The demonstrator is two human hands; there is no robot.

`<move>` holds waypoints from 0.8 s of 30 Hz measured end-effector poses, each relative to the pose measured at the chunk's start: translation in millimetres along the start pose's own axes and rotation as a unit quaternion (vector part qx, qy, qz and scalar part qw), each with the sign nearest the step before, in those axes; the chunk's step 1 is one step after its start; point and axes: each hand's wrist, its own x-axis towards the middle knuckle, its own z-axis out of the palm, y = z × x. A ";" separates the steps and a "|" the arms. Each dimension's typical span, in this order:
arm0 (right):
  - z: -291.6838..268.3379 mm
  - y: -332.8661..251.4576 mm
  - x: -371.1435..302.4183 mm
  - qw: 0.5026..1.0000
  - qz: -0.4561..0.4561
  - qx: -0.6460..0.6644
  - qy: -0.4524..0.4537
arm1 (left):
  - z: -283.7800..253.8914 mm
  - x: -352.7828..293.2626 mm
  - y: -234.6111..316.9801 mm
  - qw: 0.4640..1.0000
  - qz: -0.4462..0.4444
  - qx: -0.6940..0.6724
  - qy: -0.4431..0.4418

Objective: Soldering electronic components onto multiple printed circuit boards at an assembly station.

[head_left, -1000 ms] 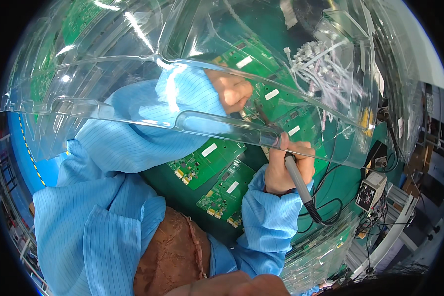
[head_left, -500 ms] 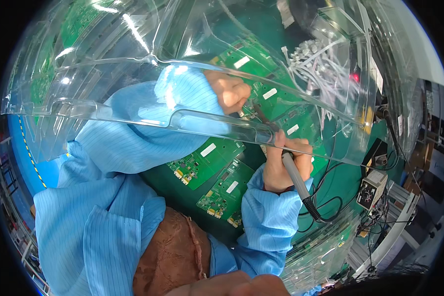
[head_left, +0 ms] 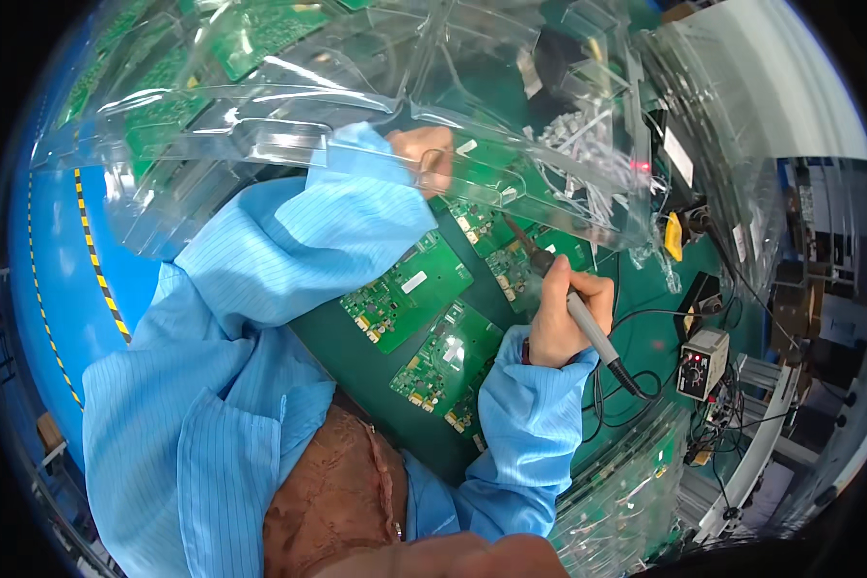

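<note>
My right hand point(head_left: 565, 313) is closed around the grey handle of a soldering iron point(head_left: 591, 326). Its dark tip points up and left over the green circuit boards, near the white connectors on the edge of one board point(head_left: 472, 220). Seen through clear plastic, my left hand point(head_left: 429, 157) is curled beyond that board's left end. Whatever its fingers hold, if anything, is hidden. Closer to me lie two more circuit boards, one point(head_left: 409, 294) with a white label and another point(head_left: 448, 356) beside my right sleeve.
Clear plastic trays point(head_left: 289, 144) stretch across the top, over my left hand. A bundle of white cables point(head_left: 588, 159) lies at the far right. A small control box point(head_left: 703, 364) with a dial and red lights stands at the right among black cords. Stacked clear trays point(head_left: 617, 491) sit at lower right.
My left hand has drawn away from the iron's tip, to the left. The iron stays in my right hand over the boards. The whole view has shifted, and the clear trays appear higher.
</note>
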 end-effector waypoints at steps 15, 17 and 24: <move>28.2 8.4 34.0 0.969 0.179 0.168 -0.008 | -47.4 -58.5 -4.2 0.995 0.041 0.024 -0.090; 36.5 6.9 34.8 0.972 0.156 0.177 -0.023 | -45.7 -67.1 -7.0 0.997 0.061 0.034 -0.040; 71.7 9.0 42.1 0.969 0.197 0.142 -0.053 | -38.0 -68.8 -9.9 0.999 -0.032 0.018 0.027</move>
